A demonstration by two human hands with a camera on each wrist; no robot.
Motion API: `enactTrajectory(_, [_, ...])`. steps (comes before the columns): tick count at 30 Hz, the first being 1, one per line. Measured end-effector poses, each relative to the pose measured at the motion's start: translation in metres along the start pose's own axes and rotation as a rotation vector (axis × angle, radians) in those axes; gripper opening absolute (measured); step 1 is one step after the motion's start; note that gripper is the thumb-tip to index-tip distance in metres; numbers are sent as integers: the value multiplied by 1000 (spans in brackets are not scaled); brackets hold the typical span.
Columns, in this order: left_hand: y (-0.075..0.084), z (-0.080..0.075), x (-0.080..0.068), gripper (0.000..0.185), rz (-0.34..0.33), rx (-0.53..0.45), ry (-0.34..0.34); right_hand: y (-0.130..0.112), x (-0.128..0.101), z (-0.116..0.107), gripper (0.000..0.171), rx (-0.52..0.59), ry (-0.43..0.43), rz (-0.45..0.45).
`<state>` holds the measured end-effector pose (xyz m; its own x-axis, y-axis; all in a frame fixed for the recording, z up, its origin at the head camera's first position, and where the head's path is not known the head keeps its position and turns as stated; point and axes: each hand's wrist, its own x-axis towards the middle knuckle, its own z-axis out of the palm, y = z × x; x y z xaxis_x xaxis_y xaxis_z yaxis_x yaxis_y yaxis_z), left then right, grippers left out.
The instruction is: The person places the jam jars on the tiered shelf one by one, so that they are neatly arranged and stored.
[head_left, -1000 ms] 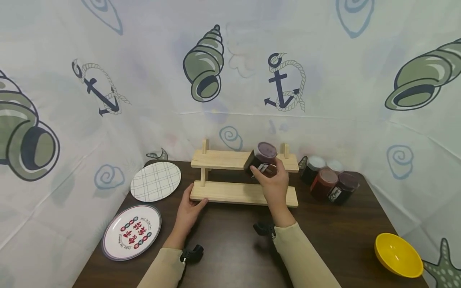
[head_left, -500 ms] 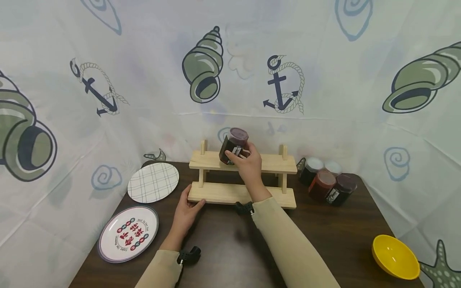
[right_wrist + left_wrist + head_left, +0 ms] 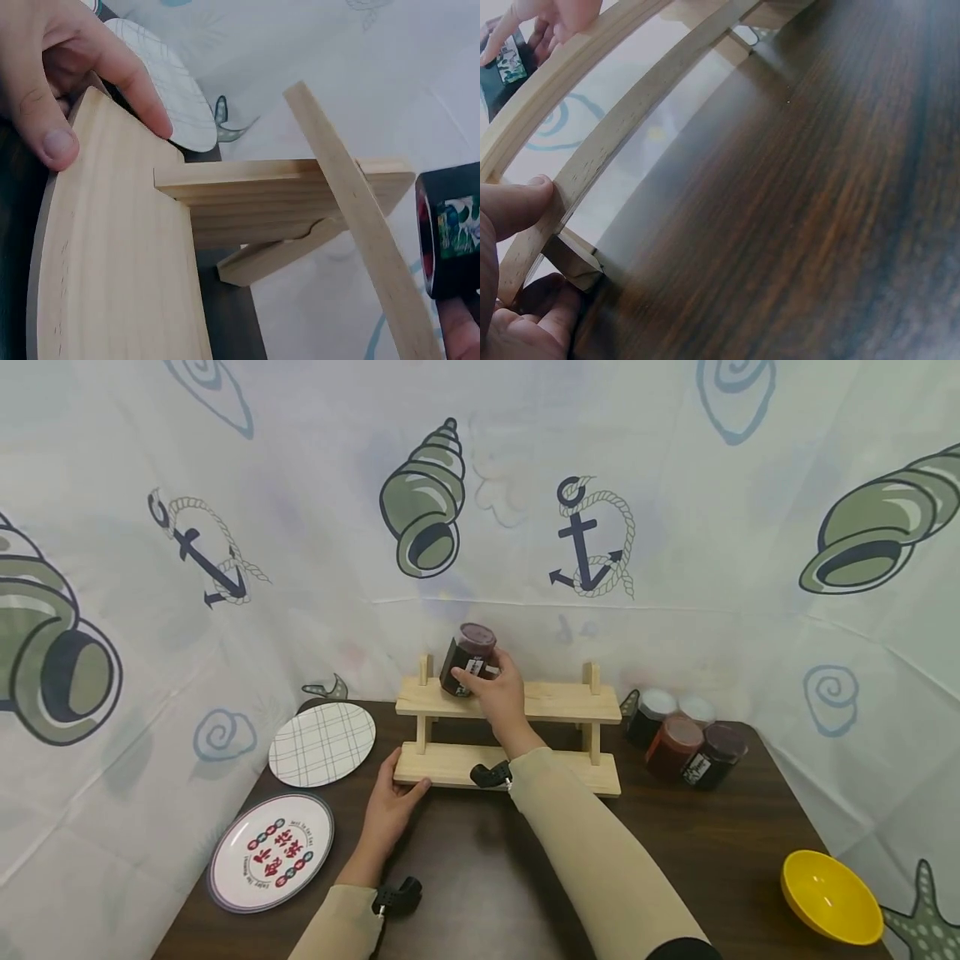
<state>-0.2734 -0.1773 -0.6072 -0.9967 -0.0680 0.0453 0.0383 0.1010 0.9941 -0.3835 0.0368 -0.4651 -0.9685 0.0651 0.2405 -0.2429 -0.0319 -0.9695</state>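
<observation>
A two-tier wooden rack (image 3: 555,701) stands at the back of the dark table. My right hand (image 3: 497,689) grips a dark jar (image 3: 467,658) with a purple lid and holds it tilted over the left end of the upper shelf. The right wrist view shows the jar (image 3: 448,238) at the right edge, beside the upright post (image 3: 360,217). My left hand (image 3: 392,797) holds the left end of the lower shelf (image 3: 442,763); the left wrist view shows the thumb (image 3: 510,206) on that board (image 3: 622,131) and fingers curled under its corner.
Several more dark jars (image 3: 686,742) cluster right of the rack. A checked plate (image 3: 322,743) and a plate with red print (image 3: 272,852) lie at the left. A yellow bowl (image 3: 828,895) sits at the front right corner. A printed curtain (image 3: 675,485) closes off the back and sides.
My right hand has carried the jar up and to the left, from in front of the right part of the rack to above the upper shelf's left end. The left hand has stayed put.
</observation>
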Motion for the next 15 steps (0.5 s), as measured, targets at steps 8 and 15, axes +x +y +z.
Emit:
enactTrajectory(8, [-2,1,-3,93,-17,15,7,6,-5,2,70,-37,-47,-7])
enactTrajectory(15, [3,2,-2,92,-3,22,3,5,-5,1,81,-213,-137,-51])
